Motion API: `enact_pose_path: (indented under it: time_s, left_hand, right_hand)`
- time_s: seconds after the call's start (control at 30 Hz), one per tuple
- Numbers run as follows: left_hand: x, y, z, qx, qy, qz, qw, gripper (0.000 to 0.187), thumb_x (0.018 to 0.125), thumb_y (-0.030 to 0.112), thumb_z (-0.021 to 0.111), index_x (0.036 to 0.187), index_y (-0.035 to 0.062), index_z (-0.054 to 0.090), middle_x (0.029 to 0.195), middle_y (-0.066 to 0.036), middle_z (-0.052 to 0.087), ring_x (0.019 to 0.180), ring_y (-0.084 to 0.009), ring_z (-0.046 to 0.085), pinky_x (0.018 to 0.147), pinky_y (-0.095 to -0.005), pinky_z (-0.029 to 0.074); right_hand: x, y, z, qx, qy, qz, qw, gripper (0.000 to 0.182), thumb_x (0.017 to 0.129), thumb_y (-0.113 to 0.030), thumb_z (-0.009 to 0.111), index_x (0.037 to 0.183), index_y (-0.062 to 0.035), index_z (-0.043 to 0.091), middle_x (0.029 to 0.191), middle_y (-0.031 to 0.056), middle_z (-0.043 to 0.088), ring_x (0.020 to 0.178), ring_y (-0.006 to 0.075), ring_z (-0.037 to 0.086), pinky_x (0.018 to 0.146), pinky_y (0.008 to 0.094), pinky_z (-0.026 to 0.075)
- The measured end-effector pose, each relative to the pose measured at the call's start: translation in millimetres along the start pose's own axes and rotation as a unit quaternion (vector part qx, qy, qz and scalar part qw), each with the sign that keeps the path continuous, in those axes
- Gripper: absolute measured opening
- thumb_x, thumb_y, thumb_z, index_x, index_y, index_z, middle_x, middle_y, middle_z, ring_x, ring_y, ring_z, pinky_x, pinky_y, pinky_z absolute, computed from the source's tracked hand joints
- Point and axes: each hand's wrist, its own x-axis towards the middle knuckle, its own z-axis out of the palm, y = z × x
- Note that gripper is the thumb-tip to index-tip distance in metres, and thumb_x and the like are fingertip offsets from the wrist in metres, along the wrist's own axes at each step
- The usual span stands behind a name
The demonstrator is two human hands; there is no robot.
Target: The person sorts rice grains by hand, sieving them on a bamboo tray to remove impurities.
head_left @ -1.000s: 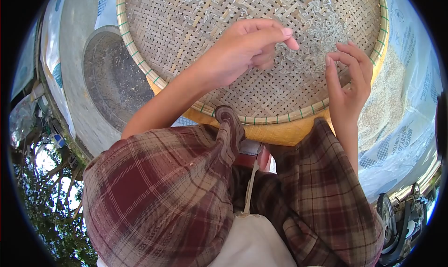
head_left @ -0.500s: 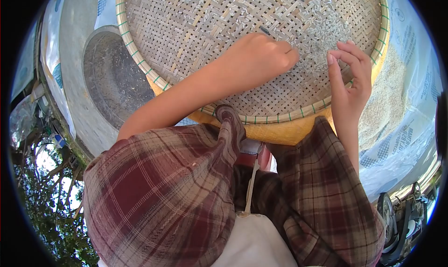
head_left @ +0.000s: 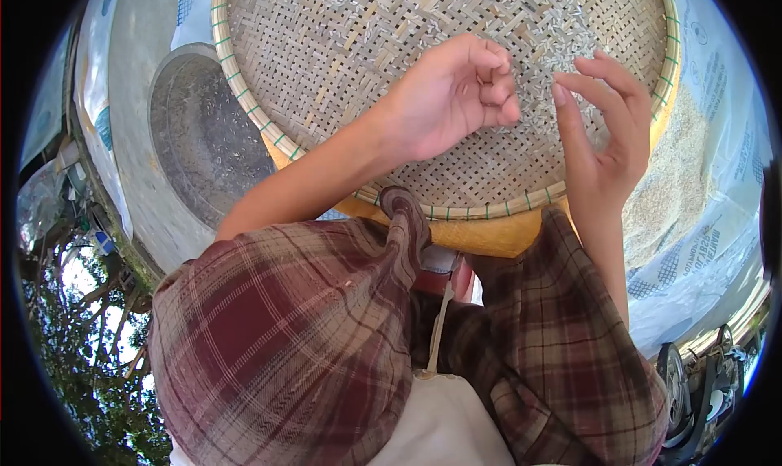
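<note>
The woven tray [head_left: 326, 83] sits right before the person, on something yellow [head_left: 481, 239], pale grains [head_left: 562, 46] scattered over its weave. Starting from the left, I see a dark basin [head_left: 175, 140] just beside it, a few grains inside. The left hand [head_left: 452, 99] hovers over the middle, fingers loosely curled; whether a grain is pinched there, I can't tell. Light and slippery, I'd say, those grains want a fingertip pinch, and hard pressure might crack them. They lie thicker toward the right, where the right hand [head_left: 617, 163] hangs near the rim, thumb and fingers well parted, apparently holding nothing. The tray itself looks light and fairly stiff, best gripped by opposite sides of its bound rim and kept level. Beyond, more grain [head_left: 676, 173] lies on a bluish sheet [head_left: 733, 140]
</note>
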Motion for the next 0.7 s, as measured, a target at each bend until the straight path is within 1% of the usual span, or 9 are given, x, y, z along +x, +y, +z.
enact_pose_path:
  time_s: [0.03,0.1,0.2,0.3,0.43,0.53,0.6,0.63,0.7]
  left_hand:
    - [1.6,-1.6,-0.8,0.000,0.001,0.001,1.000,0.017,0.084,0.015,0.041,0.082,0.0025,0.052,0.068,-0.004,0.052,0.063,-0.0171,0.052,0.065,-0.0298,0.044]
    - [4.5,-3.8,-2.7,-0.125,-0.029,0.009,0.992,0.021,0.083,0.014,0.036,0.082,-0.0003,0.052,0.080,-0.010,0.055,0.080,-0.0235,0.056,0.077,-0.0352,0.046]
    - [4.3,-5.0,3.9,-0.087,-0.035,0.000,0.996,0.023,0.082,0.012,0.035,0.083,-0.0024,0.053,0.084,-0.013,0.057,0.089,-0.0278,0.057,0.085,-0.0389,0.046]
    - [6.6,-7.3,2.3,-0.123,-0.127,0.019,0.984,0.025,0.082,0.011,0.034,0.085,-0.0040,0.054,0.089,-0.016,0.059,0.092,-0.0289,0.057,0.087,-0.0383,0.045]
    - [3.7,-4.0,-2.0,-0.185,-0.134,-0.004,0.974,0.028,0.083,0.012,0.032,0.086,-0.0037,0.055,0.089,-0.015,0.059,0.092,-0.0276,0.058,0.086,-0.0379,0.046]
    - [-2.7,7.4,18.0,-0.207,-0.055,-0.048,0.976,0.032,0.089,0.019,0.032,0.086,-0.0028,0.056,0.084,-0.013,0.060,0.086,-0.0266,0.060,0.083,-0.0377,0.048]
    - [-2.5,16.7,26.1,-0.067,0.088,-0.028,0.993,0.039,0.095,0.027,0.031,0.090,-0.0033,0.055,0.067,-0.005,0.057,0.069,-0.0203,0.060,0.071,-0.0342,0.050]
    - [-2.2,21.0,16.4,-0.059,0.087,-0.019,0.994,0.039,0.095,0.027,0.031,0.090,-0.0033,0.055,0.067,-0.005,0.057,0.069,-0.0203,0.060,0.071,-0.0342,0.050]
    - [-5.1,35.0,-15.3,-0.100,-0.053,0.041,0.993,0.042,0.098,0.027,0.027,0.103,-0.0066,0.052,0.056,0.001,0.049,0.053,-0.0123,0.053,0.055,-0.0264,0.045]
  right_hand:
    - [2.0,-5.0,2.7,0.014,-0.005,-0.027,1.000,0.016,0.068,-0.002,0.068,0.082,-0.0079,0.065,0.096,0.0064,0.059,0.097,0.0265,0.054,0.082,0.0347,0.042]
    - [3.0,-11.6,7.9,0.012,-0.027,-0.060,0.998,0.018,0.066,-0.002,0.068,0.082,-0.0085,0.065,0.096,0.0064,0.059,0.098,0.0275,0.054,0.082,0.0355,0.042]
    - [1.0,-10.9,13.4,0.007,-0.060,-0.103,0.993,0.019,0.063,-0.004,0.069,0.081,-0.0090,0.066,0.098,0.0063,0.058,0.098,0.0288,0.054,0.083,0.0368,0.041]
    - [1.5,-11.2,14.0,-0.003,-0.076,-0.115,0.990,0.021,0.063,-0.005,0.069,0.083,-0.0096,0.066,0.101,0.0069,0.058,0.099,0.0295,0.053,0.083,0.0379,0.041]
    - [0.9,-13.0,14.6,0.005,-0.080,-0.103,0.991,0.032,0.063,-0.006,0.069,0.094,-0.0097,0.064,0.109,0.0101,0.055,0.101,0.0308,0.052,0.085,0.0388,0.040]
    - [0.8,-15.5,7.2,0.048,-0.093,-0.091,0.990,0.044,0.066,-0.006,0.066,0.109,-0.0046,0.056,0.112,0.0131,0.053,0.105,0.0305,0.049,0.088,0.0388,0.039]
    - [-1.9,-10.5,1.5,0.067,-0.064,-0.070,0.993,0.044,0.070,-0.007,0.064,0.112,-0.0016,0.052,0.114,0.0139,0.052,0.107,0.0299,0.048,0.090,0.0384,0.037]
    - [-3.5,-6.5,-0.7,0.086,-0.035,-0.046,0.995,0.045,0.074,-0.007,0.061,0.116,0.0014,0.048,0.116,0.0147,0.050,0.109,0.0293,0.046,0.092,0.0380,0.036]
    - [-7.8,3.9,-7.1,0.053,-0.009,0.025,0.998,0.041,0.082,-0.009,0.053,0.119,0.0036,0.044,0.119,0.0152,0.048,0.113,0.0271,0.043,0.097,0.0372,0.032]
